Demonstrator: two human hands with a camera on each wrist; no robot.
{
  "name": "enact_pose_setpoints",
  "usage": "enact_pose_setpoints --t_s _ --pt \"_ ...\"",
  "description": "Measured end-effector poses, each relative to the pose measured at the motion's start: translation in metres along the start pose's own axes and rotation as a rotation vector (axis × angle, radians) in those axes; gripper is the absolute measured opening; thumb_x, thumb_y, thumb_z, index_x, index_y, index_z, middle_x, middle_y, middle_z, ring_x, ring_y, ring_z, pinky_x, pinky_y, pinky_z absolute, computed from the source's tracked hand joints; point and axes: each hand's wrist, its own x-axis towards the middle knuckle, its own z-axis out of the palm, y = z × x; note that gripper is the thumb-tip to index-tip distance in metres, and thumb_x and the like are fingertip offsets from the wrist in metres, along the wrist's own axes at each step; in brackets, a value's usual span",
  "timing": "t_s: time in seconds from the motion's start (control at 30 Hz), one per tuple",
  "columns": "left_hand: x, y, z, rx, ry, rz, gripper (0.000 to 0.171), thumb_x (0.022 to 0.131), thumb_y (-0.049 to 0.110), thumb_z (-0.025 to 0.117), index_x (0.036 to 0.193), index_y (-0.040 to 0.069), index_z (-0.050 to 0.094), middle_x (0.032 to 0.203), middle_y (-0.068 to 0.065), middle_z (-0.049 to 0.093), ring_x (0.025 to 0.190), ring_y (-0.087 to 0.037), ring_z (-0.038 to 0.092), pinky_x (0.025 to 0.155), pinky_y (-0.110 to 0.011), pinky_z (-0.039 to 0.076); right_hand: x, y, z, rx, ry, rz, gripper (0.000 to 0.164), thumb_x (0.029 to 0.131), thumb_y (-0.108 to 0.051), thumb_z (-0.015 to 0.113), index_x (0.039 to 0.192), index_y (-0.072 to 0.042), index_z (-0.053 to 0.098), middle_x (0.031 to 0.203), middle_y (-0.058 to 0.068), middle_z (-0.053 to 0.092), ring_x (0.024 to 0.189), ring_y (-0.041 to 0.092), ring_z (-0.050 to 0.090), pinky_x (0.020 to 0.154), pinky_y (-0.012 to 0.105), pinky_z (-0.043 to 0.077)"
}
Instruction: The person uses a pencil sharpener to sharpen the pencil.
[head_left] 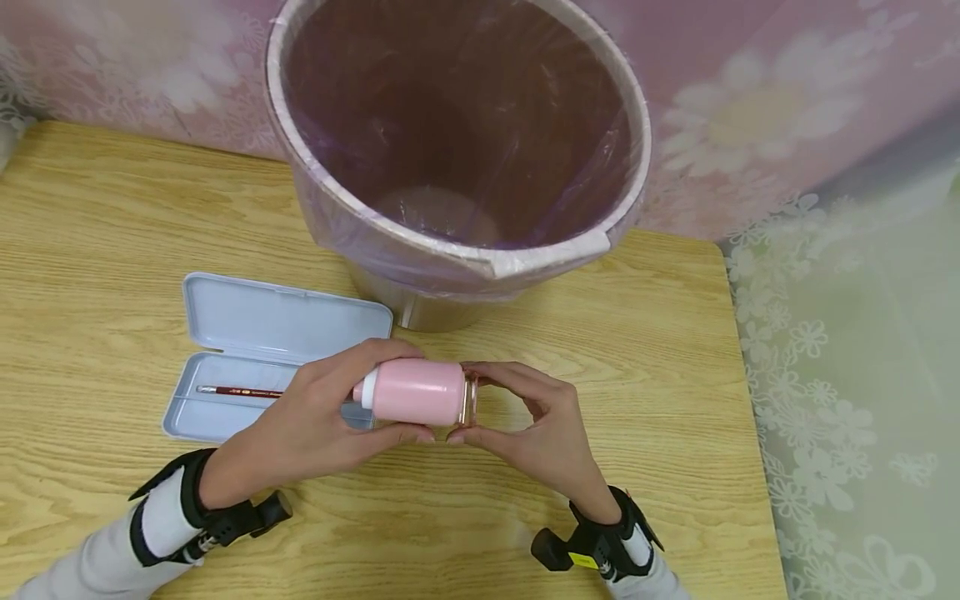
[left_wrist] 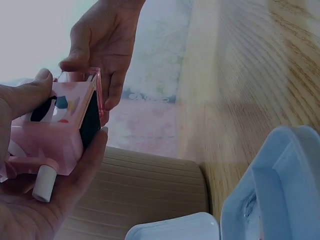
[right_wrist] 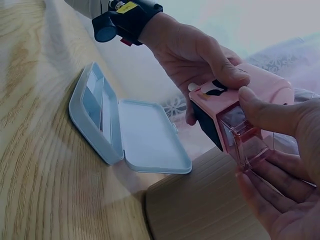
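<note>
A pink pencil sharpener (head_left: 418, 392) is held in the air over the table, in front of the bin. My left hand (head_left: 311, 421) grips its body, thumb on one side and fingers on the other. A crank with a white knob (left_wrist: 45, 183) sticks out at the left-hand end. At the opposite end, my right hand (head_left: 551, 429) pinches the clear shavings drawer (right_wrist: 245, 142) between thumb and fingers. That drawer stands partly out of the body. The dark base (left_wrist: 91, 120) of the sharpener shows in both wrist views. Whether shavings lie inside cannot be made out.
A large bin (head_left: 551, 258) lined with a thin plastic bag stands just beyond my hands. Left of it lies an open light-blue pencil case (head_left: 277, 321) with a dark red pencil (head_left: 243, 392) inside. The wooden table (head_left: 660, 400) ends at the right beside a floral cloth.
</note>
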Motion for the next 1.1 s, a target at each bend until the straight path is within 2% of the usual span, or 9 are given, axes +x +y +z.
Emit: enact_pose_setpoints --t_s 0.27,0.53,0.67,0.77,0.87,1.0,1.1 --pt "0.004 -0.002 0.007 -0.005 -0.005 0.018 0.074 0.068 0.026 0.096 0.129 0.01 0.058 0.12 -0.003 0.07 0.099 -0.012 0.07 0.082 -0.02 0.056 -0.001 0.003 0.002 0.006 0.021 0.001 0.061 0.065 0.005 0.092 0.123 0.001 0.07 0.12 0.019 0.073 0.114 0.019 0.069 0.1 0.036 0.056" --pt "0.005 -0.003 0.02 -0.023 -0.017 0.061 0.07 0.072 0.023 0.094 0.13 0.008 0.056 0.12 -0.004 0.069 0.104 -0.015 0.069 0.087 -0.023 0.057 -0.004 0.007 0.006 0.054 0.027 0.054 0.058 0.066 0.01 0.09 0.121 0.005 0.07 0.12 0.023 0.072 0.119 0.018 0.067 0.101 0.038 0.055" --pt "0.005 -0.002 0.023 -0.017 -0.052 0.058 0.072 0.072 0.022 0.094 0.13 0.008 0.055 0.122 -0.004 0.068 0.106 -0.015 0.068 0.087 -0.027 0.058 -0.008 0.011 0.005 0.046 0.014 0.063 0.055 0.068 0.008 0.09 0.12 0.005 0.071 0.119 0.022 0.072 0.119 0.018 0.068 0.101 0.038 0.055" --pt "0.005 -0.002 0.024 -0.016 -0.107 0.015 0.069 0.075 0.026 0.092 0.131 0.012 0.055 0.123 0.0 0.067 0.104 -0.011 0.066 0.084 -0.029 0.058 -0.011 0.015 0.003 0.028 0.006 0.091 0.055 0.069 0.006 0.09 0.121 0.001 0.071 0.121 0.018 0.072 0.119 0.018 0.067 0.102 0.039 0.054" --pt "0.005 -0.004 0.026 0.026 -0.161 -0.013 0.064 0.078 0.031 0.09 0.13 0.015 0.056 0.121 0.002 0.067 0.1 -0.008 0.065 0.081 -0.029 0.058 -0.016 0.021 0.001 -0.005 0.004 0.136 0.057 0.069 0.006 0.09 0.122 -0.001 0.071 0.123 0.015 0.072 0.119 0.018 0.067 0.103 0.04 0.054" --pt "0.009 -0.009 0.032 0.148 -0.18 0.015 0.061 0.079 0.038 0.088 0.127 0.013 0.06 0.114 0.0 0.072 0.097 -0.011 0.069 0.078 -0.031 0.058 -0.021 0.034 0.0 -0.06 0.004 0.221 0.059 0.072 0.002 0.09 0.126 -0.006 0.069 0.127 0.011 0.071 0.122 0.019 0.066 0.105 0.036 0.052" --pt "0.013 -0.013 0.038 0.188 -0.216 0.005 0.061 0.08 0.039 0.087 0.127 0.012 0.061 0.112 -0.002 0.072 0.093 -0.012 0.069 0.075 -0.03 0.057 -0.023 0.044 -0.001 -0.087 0.006 0.273 0.06 0.073 -0.001 0.09 0.128 -0.007 0.068 0.129 0.009 0.07 0.123 0.022 0.066 0.106 0.032 0.051"
